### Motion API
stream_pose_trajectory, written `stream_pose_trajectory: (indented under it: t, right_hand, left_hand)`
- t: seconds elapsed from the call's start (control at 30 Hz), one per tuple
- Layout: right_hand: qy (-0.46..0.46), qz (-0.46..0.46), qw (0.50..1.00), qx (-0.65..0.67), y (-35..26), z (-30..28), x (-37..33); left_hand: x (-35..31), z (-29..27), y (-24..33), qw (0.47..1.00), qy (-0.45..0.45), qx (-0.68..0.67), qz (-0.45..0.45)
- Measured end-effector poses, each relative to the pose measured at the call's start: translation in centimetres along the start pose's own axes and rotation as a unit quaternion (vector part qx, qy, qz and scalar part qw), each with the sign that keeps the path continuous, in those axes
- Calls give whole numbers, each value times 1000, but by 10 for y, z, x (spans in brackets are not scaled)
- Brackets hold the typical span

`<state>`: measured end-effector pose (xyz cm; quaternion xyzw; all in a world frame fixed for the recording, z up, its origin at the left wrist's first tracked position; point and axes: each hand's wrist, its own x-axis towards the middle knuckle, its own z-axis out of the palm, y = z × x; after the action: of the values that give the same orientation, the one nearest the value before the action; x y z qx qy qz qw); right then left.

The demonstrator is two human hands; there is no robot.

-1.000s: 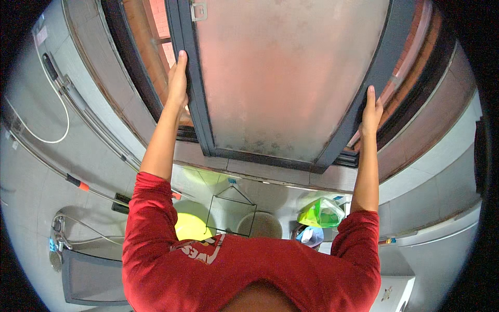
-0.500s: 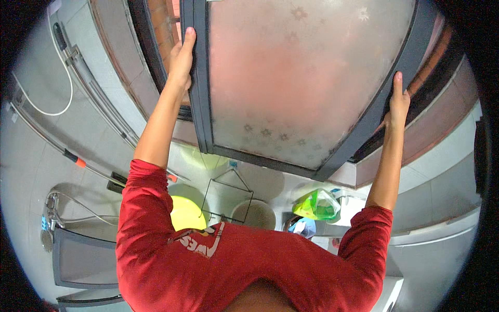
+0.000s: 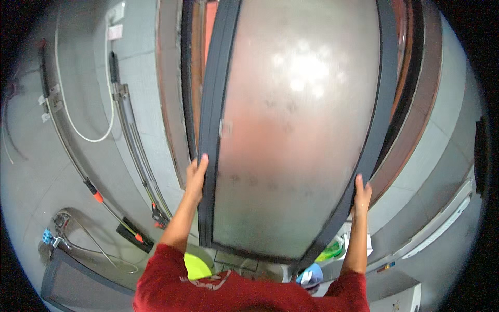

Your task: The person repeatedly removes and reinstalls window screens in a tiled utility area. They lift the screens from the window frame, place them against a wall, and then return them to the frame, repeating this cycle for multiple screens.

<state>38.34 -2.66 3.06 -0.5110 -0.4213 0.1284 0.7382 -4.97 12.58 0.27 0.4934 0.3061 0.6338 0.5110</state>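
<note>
A tall window sash (image 3: pixel 291 208) with a dark grey frame and frosted, flower-patterned glass stands in front of me, tilted at the window opening. My left hand (image 3: pixel 196 179) grips its left stile, thumb pointing up along the front. On the right stile, my right hand (image 3: pixel 362 196) holds the frame with the thumb in front and the fingers partly behind. Around the sash shows the window opening, with a brown and dark frame (image 3: pixel 410 78) at the right. Whether the sash touches this frame cannot be made out.
Long-handled mops (image 3: pixel 136 140) hang on the left tiled wall, near a shower tap (image 3: pixel 61 229). Another grey-framed panel (image 3: pixel 83 278) leans at the lower left. Below stand a yellow-green basin (image 3: pixel 197 267), a green bag (image 3: pixel 331 250) and a blue item (image 3: pixel 312 274).
The view has tilted upward, so the sash, its bottom edge and both hands sit lower in the picture. Both hands still grip the stiles.
</note>
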Motion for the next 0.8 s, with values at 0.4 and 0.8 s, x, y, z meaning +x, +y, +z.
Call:
stream_pose_trajectory:
  t: [0.4, 0.8]
  right_hand:
    - [-39, 84, 990, 103, 25, -67, -195]
    - [43, 93, 995, 19, -102, -93, -241]
  left_hand:
    - [-203, -90, -21, 992, 112, 52, 27]
    - [-379, -148, 16, 982, 141, 83, 99]
